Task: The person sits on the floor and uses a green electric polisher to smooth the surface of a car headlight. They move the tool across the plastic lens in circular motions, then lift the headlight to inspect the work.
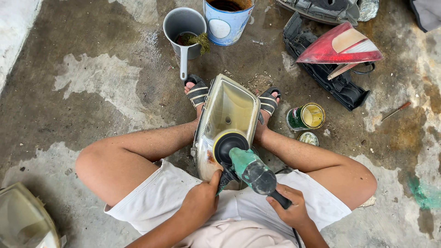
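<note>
The concrete floor [92,92] is stained and patchy, and the person sits on it with knees spread, a car headlight [228,115] propped upright between the shins and braced against both sandalled feet. Behind it stand a blue and white bucket [226,23] and a grey scoop [183,27] with green scouring fibre inside; to the right lie a red tail lamp [340,46] on its black housing, an open green tin [305,117] and its lid [308,138]

A green handheld polisher [250,170] is at work on the lens, its black pad with a yellow rim [228,144] lying on the lower part of the glass. Judged from this, the polishing goes best with the pad kept flat, pressure light, and the tool moving in overlapping passes so no spot overheats; the feet should keep the lamp from rocking

The left hand [200,200] is closed round the side grip near the head, thumb up toward the pad. The right hand [289,209] is wrapped round the rear handle, wrist bent inward; whether a finger is on the trigger cannot be told. Both forearms come in low over the lap, elbows tucked
</note>
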